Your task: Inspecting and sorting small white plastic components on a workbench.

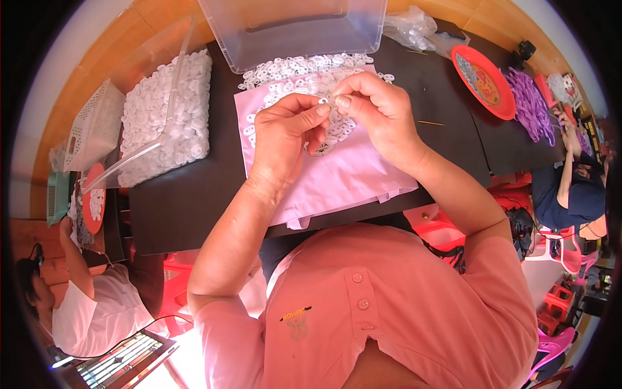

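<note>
My left hand (289, 133) and my right hand (379, 113) meet above a pink cloth bag (330, 185) lying on the dark table. Thumb and forefinger of my left hand pinch a small white plastic piece (323, 101) with a hole in it. The fingertips of my right hand are pressed together right beside it; whatever they hold is too small to make out. Many loose white plastic pieces (304, 67) lie beneath and beyond my hands, partly on the bag and partly on the table.
A clear bin (295, 39) stands at the back edge. To the left is a clear box (170, 110) heaped with white pieces. At right lie a red tray (483, 81), purple strips (530, 107) and a thin stick (431, 122). Co-workers sit left (103, 318) and right (567, 194).
</note>
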A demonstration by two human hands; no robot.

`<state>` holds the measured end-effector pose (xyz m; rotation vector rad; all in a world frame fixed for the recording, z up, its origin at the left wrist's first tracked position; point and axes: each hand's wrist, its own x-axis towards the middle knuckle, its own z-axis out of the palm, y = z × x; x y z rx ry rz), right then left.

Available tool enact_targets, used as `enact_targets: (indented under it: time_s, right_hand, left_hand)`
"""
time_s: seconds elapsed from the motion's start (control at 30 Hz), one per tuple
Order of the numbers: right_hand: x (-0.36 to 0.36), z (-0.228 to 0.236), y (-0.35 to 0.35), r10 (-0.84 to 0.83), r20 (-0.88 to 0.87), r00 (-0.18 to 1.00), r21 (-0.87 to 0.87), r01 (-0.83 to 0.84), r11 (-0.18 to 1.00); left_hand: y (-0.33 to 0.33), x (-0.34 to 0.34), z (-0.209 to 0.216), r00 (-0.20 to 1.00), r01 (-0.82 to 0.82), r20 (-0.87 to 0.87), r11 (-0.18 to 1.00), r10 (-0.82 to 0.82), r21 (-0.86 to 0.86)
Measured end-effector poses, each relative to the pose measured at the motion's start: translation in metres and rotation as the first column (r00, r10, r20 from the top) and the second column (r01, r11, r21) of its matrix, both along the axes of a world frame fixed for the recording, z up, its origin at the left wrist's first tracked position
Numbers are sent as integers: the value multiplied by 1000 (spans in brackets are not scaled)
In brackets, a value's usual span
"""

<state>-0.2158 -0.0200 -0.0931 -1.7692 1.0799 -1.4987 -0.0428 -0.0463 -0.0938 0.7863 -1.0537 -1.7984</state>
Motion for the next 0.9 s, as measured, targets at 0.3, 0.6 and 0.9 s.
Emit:
enact_targets:
  time_s: [0.3, 0.6, 0.9]
  right_hand:
    - [0, -1, 1, -10, -32, 999, 0, 10, 1000]
    - [1, -1, 1, -18, -36, 999, -30, 17, 999]
    - [3, -3, 2, -35, -48, 998, -46, 33, 998]
  left_hand:
    - [3, 0, -2, 998, 17, 52, 1000, -17, 0]
    - [5, -2, 0, 999, -7, 41, 1000, 7, 6]
    - [8, -4, -1, 999, -28, 40, 1000, 28, 8]
